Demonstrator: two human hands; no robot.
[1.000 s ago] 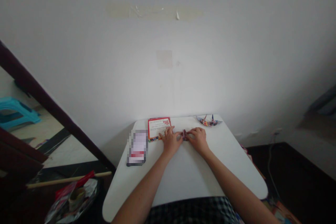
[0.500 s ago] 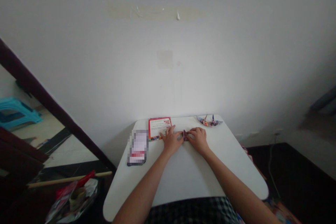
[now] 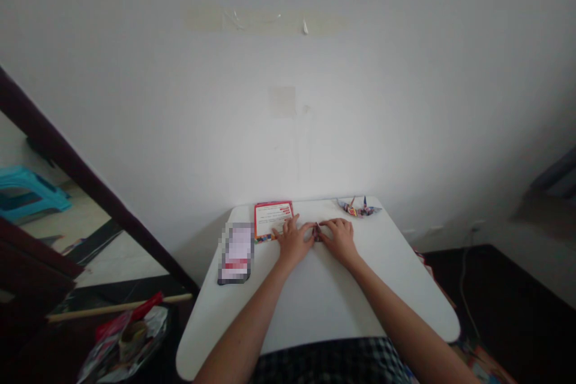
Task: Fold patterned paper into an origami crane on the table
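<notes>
A small, dark, patterned piece of folded paper [image 3: 317, 233] stands on the white table [image 3: 321, 306] between my two hands. Thumb and forefinger of my left hand [image 3: 293, 243] pinch its left side, while the other fingers spread toward a red-edged printed sheet [image 3: 273, 222]. From the other side, my right hand [image 3: 340, 241] grips the paper with its fingertips, the rest of the fingers curled. Much of the paper is covered by the fingers. At the table's far right lies a folded paper crane [image 3: 359, 209] in colourful printed paper.
A phone [image 3: 237, 253], blurred out, lies at the table's left. Behind the table rises a white wall [image 3: 288, 150]. On the floor at left are a bag-lined bin [image 3: 130, 342], a wooden stick [image 3: 103, 310] and, beyond a dark frame, a blue plastic stool [image 3: 33, 195].
My fingertips have shifted slightly on the folded paper, and its top now comes to a point between them. Both arms and the other things on the table stay in place.
</notes>
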